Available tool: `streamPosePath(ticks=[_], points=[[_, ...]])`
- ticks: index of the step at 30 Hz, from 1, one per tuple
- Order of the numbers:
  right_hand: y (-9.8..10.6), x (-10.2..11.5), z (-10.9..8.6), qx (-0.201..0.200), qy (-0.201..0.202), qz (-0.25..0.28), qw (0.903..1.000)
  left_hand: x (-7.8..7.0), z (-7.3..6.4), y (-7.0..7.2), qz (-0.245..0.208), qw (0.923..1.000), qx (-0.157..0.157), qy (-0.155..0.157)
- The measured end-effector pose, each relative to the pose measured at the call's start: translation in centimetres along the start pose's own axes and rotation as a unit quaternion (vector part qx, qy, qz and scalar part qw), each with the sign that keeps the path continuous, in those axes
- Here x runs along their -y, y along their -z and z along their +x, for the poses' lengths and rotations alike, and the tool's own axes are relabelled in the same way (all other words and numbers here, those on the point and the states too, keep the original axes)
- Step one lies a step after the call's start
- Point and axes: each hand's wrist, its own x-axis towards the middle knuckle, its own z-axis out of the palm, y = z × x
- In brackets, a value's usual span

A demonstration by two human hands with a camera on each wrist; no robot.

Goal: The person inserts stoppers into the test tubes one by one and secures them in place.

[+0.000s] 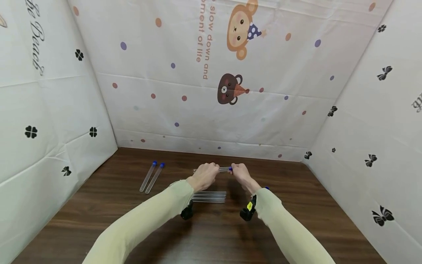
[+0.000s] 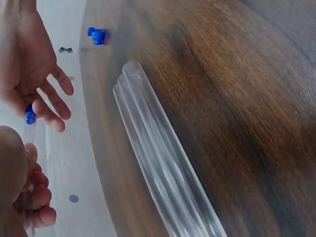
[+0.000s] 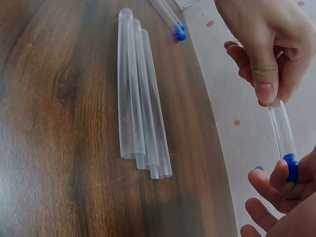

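Note:
Above the table, my left hand (image 1: 204, 176) grips a clear test tube (image 3: 281, 129) with thumb and curled fingers. A blue cap (image 3: 291, 168) sits on the tube's right end, where the thumb and finger of my right hand (image 1: 243, 174) pinch it. The right hand's other fingers are spread loosely in the left wrist view. Below the hands, three clear test tubes without caps (image 3: 140, 98) lie side by side on the table. My left sleeve partly covers them in the head view.
Two blue-capped test tubes (image 1: 151, 177) lie at the left of the dark wooden table (image 1: 214, 234). Loose blue caps (image 2: 98, 35) rest on the right side, mostly behind the right wrist in the head view. Printed white cloth walls (image 1: 148, 110) enclose the back and sides.

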Motion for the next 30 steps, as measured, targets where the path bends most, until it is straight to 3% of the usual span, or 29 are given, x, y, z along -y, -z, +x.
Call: streamPosePath(ticks=[6, 13, 17, 24, 30], points=[[0.9, -0.4, 0.2, 0.029, 0.005, -0.017, 0.9994, 0.7, 0.4, 0.4, -0.078, 0.9959, 0.044, 0.013], [1.7, -0.5, 0.2, 0.046, 0.097, -0.07, 0.9918, 2.1, 0.7, 1.1, -0.169, 0.9833, 0.063, 0.025], [1.7, -0.8, 0.3, 0.045, 0.121, -0.082, 0.9882, 2.5, 0.6, 1.2, -0.192, 0.9789, 0.067, 0.023], [1.7, -0.6, 0.0, 0.048, 0.16, -0.046, 0.9849, 2.7, 0.7, 1.6, -0.212, 0.9753, 0.059, 0.021], [1.1, -1.0, 0.4, 0.031, 0.16, -0.052, 0.9853, 2.6, 0.5, 1.3, -0.215, 0.975, 0.052, 0.021]])
